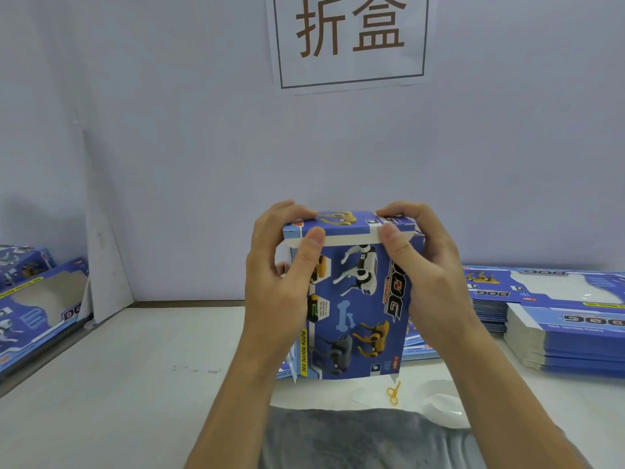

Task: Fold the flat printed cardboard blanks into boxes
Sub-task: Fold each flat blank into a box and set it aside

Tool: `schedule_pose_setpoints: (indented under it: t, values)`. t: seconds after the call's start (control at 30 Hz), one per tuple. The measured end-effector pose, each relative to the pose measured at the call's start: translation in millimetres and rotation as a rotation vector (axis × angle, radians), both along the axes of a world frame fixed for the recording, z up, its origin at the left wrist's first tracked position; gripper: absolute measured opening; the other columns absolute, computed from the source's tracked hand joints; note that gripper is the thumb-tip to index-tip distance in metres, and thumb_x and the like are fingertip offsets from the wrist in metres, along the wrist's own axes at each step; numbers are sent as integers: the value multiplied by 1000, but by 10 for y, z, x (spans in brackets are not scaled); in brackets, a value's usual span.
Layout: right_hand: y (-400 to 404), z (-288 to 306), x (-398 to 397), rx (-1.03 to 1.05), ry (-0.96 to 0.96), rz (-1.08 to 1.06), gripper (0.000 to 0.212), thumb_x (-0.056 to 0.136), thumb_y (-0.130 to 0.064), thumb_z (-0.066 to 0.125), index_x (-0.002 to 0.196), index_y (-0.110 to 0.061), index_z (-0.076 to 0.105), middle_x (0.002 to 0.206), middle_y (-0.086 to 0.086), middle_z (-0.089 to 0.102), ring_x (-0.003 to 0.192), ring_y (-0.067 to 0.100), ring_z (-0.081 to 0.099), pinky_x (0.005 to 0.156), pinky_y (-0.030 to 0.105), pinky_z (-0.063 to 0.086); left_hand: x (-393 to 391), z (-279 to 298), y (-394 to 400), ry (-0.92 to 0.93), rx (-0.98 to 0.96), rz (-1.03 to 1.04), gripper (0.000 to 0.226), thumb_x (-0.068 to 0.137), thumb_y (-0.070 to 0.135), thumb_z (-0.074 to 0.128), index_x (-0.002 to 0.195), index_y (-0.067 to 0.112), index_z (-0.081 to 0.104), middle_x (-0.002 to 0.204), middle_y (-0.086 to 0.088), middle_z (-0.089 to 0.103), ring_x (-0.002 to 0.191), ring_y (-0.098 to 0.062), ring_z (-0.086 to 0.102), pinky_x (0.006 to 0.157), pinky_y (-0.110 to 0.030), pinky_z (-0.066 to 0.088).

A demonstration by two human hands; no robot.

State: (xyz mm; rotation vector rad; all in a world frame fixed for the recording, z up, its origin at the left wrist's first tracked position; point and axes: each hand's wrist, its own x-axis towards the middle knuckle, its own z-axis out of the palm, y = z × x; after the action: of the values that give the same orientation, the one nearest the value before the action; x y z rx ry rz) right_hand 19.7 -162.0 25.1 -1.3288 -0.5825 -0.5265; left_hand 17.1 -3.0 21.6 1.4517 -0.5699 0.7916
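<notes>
Right now, in the head view, a blue toy dog box (355,299) is held up above the white counter (135,367), close to the person's chest. The left hand (280,282) grips its top left corner, with fingers (287,209) curled over the lid and the thumb on the front. The right hand (426,275) grips the top right corner the same way, thumb pressing the white lid flap (345,239). That flap looks not quite tucked in, though I cannot be sure from here.

It could go wrong if the thumbs push too hard. Then the thin card may bend, or the flap may crease and stay outside the slot. The bottom end hangs free and its tabs look loose, so it might pop open.

Stacks of flat blanks (568,336) lie on the counter to the right. Finished boxes (37,299) sit at the left. A yellow rubber band (393,393) lies near the counter's front edge. A sign (351,38) hangs on the pale wall (169,147).
</notes>
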Motion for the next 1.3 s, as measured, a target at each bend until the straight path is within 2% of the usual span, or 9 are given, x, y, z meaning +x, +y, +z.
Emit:
schedule_pose_setpoints:
  t: [0.13, 0.3, 0.37, 0.53, 0.73, 0.9, 1.0, 1.17, 1.3]
  values:
    - [66, -29, -29, 4, 17, -24, 22, 87, -47, 63, 100, -30, 60, 85, 10, 74, 71, 27, 74, 52, 43, 59, 23, 12, -3, -10, -57, 2, 19, 92, 39, 59, 103, 24, 59, 115, -24, 57, 85, -19, 67, 57, -27, 55]
    - [120, -35, -36, 4, 24, -56, 21, 86, -48, 61, 98, -31, 60, 82, 8, 74, 69, 26, 74, 51, 44, 58, 29, 7, 25, 33, -42, -4, 19, 83, 54, 60, 95, 39, 59, 110, -25, 59, 89, -34, 69, 56, -45, 59]
    - [109, -42, -25, 0, 30, -55, 19, 86, -46, 62, 97, -31, 61, 83, 9, 74, 69, 25, 74, 52, 44, 58, 31, 1, 32, 32, -49, -11, 14, 85, 51, 61, 94, 40, 60, 107, -29, 58, 82, -30, 68, 54, -41, 58]
    - [64, -67, 21, 30, 89, 30, 16, 86, -39, 64, 98, -29, 62, 89, 9, 75, 75, 26, 75, 56, 38, 59, 73, -28, 104, 75, -50, -94, 12, 87, 43, 65, 96, 36, 64, 114, -28, 59, 96, -44, 67, 63, -62, 57]
    - [26, -84, 71, 87, 138, 125, 12, 81, -26, 63, 92, -23, 65, 87, 8, 73, 73, 29, 73, 55, 35, 57, 59, 5, 208, 141, -47, -256, 13, 80, 39, 68, 92, 35, 73, 131, 6, 57, 127, -35, 55, 71, -39, 60]
    - [-10, -88, 92, 95, 149, 141, 10, 78, -22, 59, 85, -23, 66, 87, 3, 72, 75, 25, 73, 53, 33, 56, 54, 20, 199, 120, -13, -272, 15, 79, 48, 73, 90, 37, 75, 133, 6, 56, 135, -30, 49, 71, -33, 60]
    - [-19, -95, 99, 97, 154, 134, 12, 76, -21, 57, 83, -24, 67, 87, 2, 72, 74, 26, 73, 52, 32, 55, 42, 3, 140, 114, -42, -298, 40, 74, 68, 70, 93, 33, 75, 132, 8, 55, 132, -27, 51, 70, -30, 60]
    - [-24, -88, 101, 87, 169, 157, 16, 75, -22, 55, 87, -23, 66, 88, 8, 71, 73, 28, 71, 55, 35, 55, 45, -6, 62, 71, -51, -230, 22, 87, 44, 58, 93, 29, 72, 128, 15, 56, 130, -18, 53, 67, -25, 60]
    - [-49, -80, 90, 97, 214, 229, 23, 75, -22, 51, 94, -21, 64, 92, 13, 70, 74, 31, 69, 64, 39, 52, 11, 7, 68, 90, 23, -294, 20, 84, 41, 58, 93, 35, 75, 135, 17, 51, 133, -12, 50, 68, -27, 60]
